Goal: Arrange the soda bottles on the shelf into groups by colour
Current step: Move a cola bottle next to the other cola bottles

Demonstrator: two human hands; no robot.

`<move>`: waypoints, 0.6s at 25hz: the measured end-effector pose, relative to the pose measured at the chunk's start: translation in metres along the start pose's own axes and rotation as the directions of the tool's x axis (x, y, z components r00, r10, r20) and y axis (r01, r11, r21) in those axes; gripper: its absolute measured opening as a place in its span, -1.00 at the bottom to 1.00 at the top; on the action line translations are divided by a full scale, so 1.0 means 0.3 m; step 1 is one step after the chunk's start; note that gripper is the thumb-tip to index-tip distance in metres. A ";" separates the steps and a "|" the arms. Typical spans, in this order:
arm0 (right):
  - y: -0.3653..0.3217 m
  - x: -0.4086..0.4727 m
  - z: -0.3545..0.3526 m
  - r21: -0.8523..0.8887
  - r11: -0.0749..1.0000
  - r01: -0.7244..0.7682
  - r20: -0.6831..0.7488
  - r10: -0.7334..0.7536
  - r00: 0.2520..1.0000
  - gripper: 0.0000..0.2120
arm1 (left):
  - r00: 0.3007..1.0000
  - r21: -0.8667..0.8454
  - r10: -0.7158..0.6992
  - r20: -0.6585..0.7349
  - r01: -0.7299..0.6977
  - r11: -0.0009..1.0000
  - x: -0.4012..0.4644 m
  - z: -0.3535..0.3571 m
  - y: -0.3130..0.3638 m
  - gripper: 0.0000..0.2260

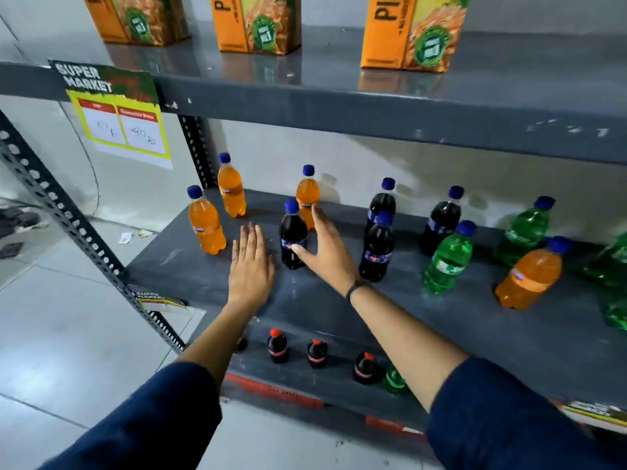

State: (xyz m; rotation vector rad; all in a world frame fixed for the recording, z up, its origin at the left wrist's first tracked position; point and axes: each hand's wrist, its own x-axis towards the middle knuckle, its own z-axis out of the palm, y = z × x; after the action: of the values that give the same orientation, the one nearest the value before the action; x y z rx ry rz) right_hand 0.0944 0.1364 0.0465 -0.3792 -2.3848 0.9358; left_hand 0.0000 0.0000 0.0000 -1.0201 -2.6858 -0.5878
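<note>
Blue-capped soda bottles stand mixed on the grey middle shelf [210, 286]. At the left are two orange bottles [206, 222] [231, 188], with a third orange one [307, 195] further back. A dark cola bottle [292, 237] stands in front of that one. My right hand [327, 247] is spread wide beside the cola bottle, thumb touching its label, fingers reaching toward the third orange bottle. My left hand [251, 262] hovers flat and open just left of the cola bottle. To the right stand three more cola bottles [377, 247], green bottles [448, 259] and another orange bottle [529, 276].
The upper shelf [373, 106] carries orange juice cartons [261, 23] and hangs low over the bottles. A price sign [118, 113] hangs at its left end. The perforated post [68, 225] frames the left side. Small red-capped cola bottles [277, 346] stand on the shelf below.
</note>
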 end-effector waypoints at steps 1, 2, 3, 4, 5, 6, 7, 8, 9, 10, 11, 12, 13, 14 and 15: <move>0.002 0.042 0.036 0.040 0.997 -0.067 0.068 0.064 0.996 -0.19 | 0.998 0.024 -0.020 0.054 0.019 1.000 0.026 0.023 -0.021 -0.46; -0.009 0.069 0.053 0.072 0.990 -0.125 0.136 0.114 0.984 -0.16 | 0.994 0.017 -0.028 0.102 0.026 1.000 0.048 0.032 -0.030 -0.46; -0.004 0.093 0.078 0.071 0.981 -0.181 0.168 0.167 0.971 -0.16 | 0.987 0.025 -0.040 0.157 0.036 0.999 0.065 0.052 -0.044 -0.46; 0.000 0.112 0.099 0.076 0.973 -0.218 0.161 0.204 0.966 -0.20 | 0.974 0.014 -0.033 0.224 0.030 0.999 0.073 0.067 -0.050 -0.47; 0.011 0.112 0.119 0.082 0.970 -0.231 0.128 0.220 0.967 -0.26 | 0.964 0.020 -0.013 0.265 0.008 1.000 0.072 0.090 -0.054 -0.47; 0.014 0.096 0.126 0.086 0.967 -0.241 0.090 0.233 0.968 -0.32 | 0.956 0.034 0.010 0.293 -0.021 0.999 0.061 0.105 -0.059 -0.47; 0.014 0.082 0.122 0.093 0.967 -0.238 0.044 0.235 0.971 -0.35 | 0.951 0.051 0.029 0.307 -0.047 0.998 0.057 0.117 -0.066 -0.48; 0.011 0.060 0.108 0.091 0.972 -0.218 -0.011 0.220 0.975 -0.38 | 0.950 0.058 0.038 0.311 -0.059 0.997 0.059 0.124 -0.071 -0.49; 0.008 0.026 0.087 0.093 0.975 -0.202 -0.059 0.208 0.976 -0.39 | 0.950 0.061 0.036 0.309 -0.058 0.996 0.064 0.130 -0.074 -0.50; 0.013 -0.016 0.059 0.098 0.978 -0.183 -0.111 0.193 0.975 -0.41 | 0.951 0.065 0.029 0.308 -0.051 0.997 0.071 0.135 -0.079 -0.50; 0.021 -0.070 0.017 0.081 0.982 -0.168 -0.160 0.179 0.971 -0.42 | 0.951 0.067 0.024 0.307 -0.046 0.997 0.075 0.141 -0.080 -0.51; 0.035 -0.131 -0.031 0.045 0.984 -0.175 -0.211 0.180 0.961 -0.44 | 0.950 0.068 0.025 0.310 -0.048 0.996 0.077 0.145 -0.083 -0.51; 0.056 -0.195 -0.092 0.000 0.977 -0.211 -0.262 0.204 0.943 -0.46 | 0.949 0.074 0.026 0.315 -0.052 0.996 0.080 0.150 -0.082 -0.51; 0.080 -0.253 -0.156 -0.036 0.963 -0.266 -0.314 0.241 0.918 -0.47 | 0.948 0.075 0.028 0.316 -0.055 0.996 0.081 0.154 -0.082 -0.51; 0.105 -0.297 -0.218 -0.048 0.945 -0.323 -0.361 0.285 0.888 -0.48 | 0.950 0.080 0.028 0.310 -0.055 0.995 0.081 0.158 -0.086 -0.50</move>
State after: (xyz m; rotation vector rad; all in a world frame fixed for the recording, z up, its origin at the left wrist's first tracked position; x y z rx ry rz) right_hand 0.2065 0.1551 0.0303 -0.9070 -2.0824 0.7931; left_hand -0.0378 0.0172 -0.0422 -1.2316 -2.9164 -0.3200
